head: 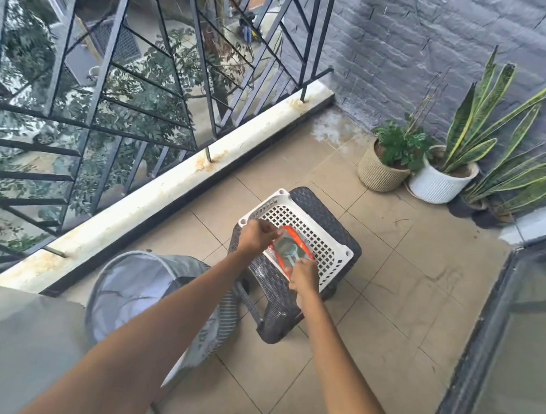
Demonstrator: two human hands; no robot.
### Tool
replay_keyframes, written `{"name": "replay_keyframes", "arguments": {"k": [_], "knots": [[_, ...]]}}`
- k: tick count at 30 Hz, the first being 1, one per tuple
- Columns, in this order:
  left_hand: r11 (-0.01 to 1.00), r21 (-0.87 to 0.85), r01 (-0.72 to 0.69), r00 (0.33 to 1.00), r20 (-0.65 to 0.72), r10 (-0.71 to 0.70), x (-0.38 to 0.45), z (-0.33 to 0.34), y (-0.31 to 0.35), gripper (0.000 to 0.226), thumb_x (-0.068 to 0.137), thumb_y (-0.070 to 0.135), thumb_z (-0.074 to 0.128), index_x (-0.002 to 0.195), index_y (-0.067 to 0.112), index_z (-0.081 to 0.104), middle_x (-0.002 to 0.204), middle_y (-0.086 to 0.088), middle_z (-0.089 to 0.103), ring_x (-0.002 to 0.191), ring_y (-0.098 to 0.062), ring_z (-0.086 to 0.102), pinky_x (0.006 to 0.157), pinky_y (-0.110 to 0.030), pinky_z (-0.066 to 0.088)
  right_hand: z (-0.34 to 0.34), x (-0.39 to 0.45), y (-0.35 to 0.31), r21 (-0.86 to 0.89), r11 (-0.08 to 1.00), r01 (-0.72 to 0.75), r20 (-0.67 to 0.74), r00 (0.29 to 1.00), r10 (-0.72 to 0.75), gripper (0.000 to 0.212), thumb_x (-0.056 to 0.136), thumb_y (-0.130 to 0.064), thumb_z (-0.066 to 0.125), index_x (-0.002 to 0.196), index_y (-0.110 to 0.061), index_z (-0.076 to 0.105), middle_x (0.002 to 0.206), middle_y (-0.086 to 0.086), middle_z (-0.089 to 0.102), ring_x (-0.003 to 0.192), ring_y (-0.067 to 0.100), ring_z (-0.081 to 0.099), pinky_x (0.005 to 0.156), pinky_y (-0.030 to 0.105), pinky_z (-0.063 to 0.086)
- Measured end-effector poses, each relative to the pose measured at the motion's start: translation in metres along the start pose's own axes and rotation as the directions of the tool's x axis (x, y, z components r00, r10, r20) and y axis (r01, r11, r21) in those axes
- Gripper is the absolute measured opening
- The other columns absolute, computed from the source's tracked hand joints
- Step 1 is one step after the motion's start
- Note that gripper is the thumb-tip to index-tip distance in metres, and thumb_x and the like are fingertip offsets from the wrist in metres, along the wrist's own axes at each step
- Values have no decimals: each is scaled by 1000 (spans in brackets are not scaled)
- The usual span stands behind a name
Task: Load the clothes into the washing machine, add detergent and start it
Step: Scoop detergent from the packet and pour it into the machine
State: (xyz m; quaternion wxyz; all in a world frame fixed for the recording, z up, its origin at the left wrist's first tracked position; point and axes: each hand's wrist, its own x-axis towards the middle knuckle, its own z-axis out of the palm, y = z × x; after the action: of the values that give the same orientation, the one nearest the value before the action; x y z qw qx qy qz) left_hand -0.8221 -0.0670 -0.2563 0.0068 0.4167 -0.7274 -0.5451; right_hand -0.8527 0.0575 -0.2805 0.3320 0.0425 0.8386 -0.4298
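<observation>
Right now both hands are on the detergent pouch [289, 251], an orange-edged packet with what looks like a scoop showing through its clear face. It lies in a white perforated basket [299, 223] set on top of a dark wicker stool [291, 304]. The left hand [257, 236] pinches the pouch's upper corner; the right hand [304, 274] grips its lower edge.

My worry is spillage. If the pouch is open and gets tugged unevenly, powder could drop through the basket's holes onto the stool and the tiled floor [404, 279]. The basket overhangs the stool slightly, so a hard pull might also tip it.

The grey mesh laundry hamper [138, 294] stands just beside the stool, under the left forearm, and looks empty, so the clothes seem already loaded. A grey surface at the lower left [16, 351] may be the washing machine, though I cannot tell. Potted plants [427, 165] sit well apart against the wall. The hamper stands between the stool and that grey surface, something to step around with the pouch.
</observation>
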Motion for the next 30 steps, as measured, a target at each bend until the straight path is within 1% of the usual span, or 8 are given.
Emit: {"name": "replay_keyframes", "arguments": {"k": [3,5,11,14,16,20,25,30], "knots": [[1000,0,3,1000,3,-3,-4,4,-2,17,87,22,65,84,5,67,65,4,58,54,-7,48,50,-17,42,-10,-5,-2,-161,984,78,-75,993,-91,27,95,-12,43,112,1,61,103,15,69,81,24,64,62,27,47],[1000,-20,7,1000,-13,-8,-7,5,-6,15,87,22,64,79,10,65,67,3,59,55,-7,48,49,-17,42,-17,-11,-5,-335,936,105,-129,979,-156,26,97,-16,47,113,0,61,108,12,67,98,27,63,66,23,39],[1000,5,-9,999,-32,9,-17,3,-8,22,88,23,63,92,2,68,82,-6,65,56,-2,49,42,-11,39,-10,-12,3,-463,876,138,-168,956,-239,27,94,-21,54,114,-5,62,103,13,69,92,25,65,65,26,45],[1000,-7,-19,999,-40,18,-19,3,-13,26,86,24,65,94,0,68,88,-13,68,53,-3,48,39,-9,38,-4,-12,14,-254,963,88,-230,962,-149,25,92,-19,54,109,-7,67,99,13,70,88,29,65,72,30,50],[1000,5,-21,999,-48,22,-21,3,-16,28,85,26,66,95,0,68,89,-12,68,54,-3,47,41,-10,40,-3,-15,21,46,999,22,-212,977,-12,22,91,-14,52,100,-3,68,83,14,70,62,22,62,53,27,50],[999,32,-19,999,-45,21,-24,3,-22,26,87,25,65,98,2,68,96,-12,70,57,0,47,64,-23,51,-6,-25,23,574,796,-193,-49,962,268,22,93,-5,51,71,-7,56,58,6,55,28,1,34,29,14,26],[1000,25,-18,999,-36,19,-28,5,-24,26,88,23,64,102,2,67,102,-13,69,79,-15,64,53,-15,46,-6,-24,22,624,744,-240,25,958,287,18,92,-3,55,73,-3,56,66,11,60,26,-1,35,29,12,27],[1000,8,-3,999,-48,4,-23,8,-25,26,88,23,63,102,2,68,98,-14,70,57,0,48,45,-11,45,-4,-22,22,551,805,-218,42,971,234,18,93,-3,52,76,-5,57,70,11,63,29,1,36,30,12,28]]}}
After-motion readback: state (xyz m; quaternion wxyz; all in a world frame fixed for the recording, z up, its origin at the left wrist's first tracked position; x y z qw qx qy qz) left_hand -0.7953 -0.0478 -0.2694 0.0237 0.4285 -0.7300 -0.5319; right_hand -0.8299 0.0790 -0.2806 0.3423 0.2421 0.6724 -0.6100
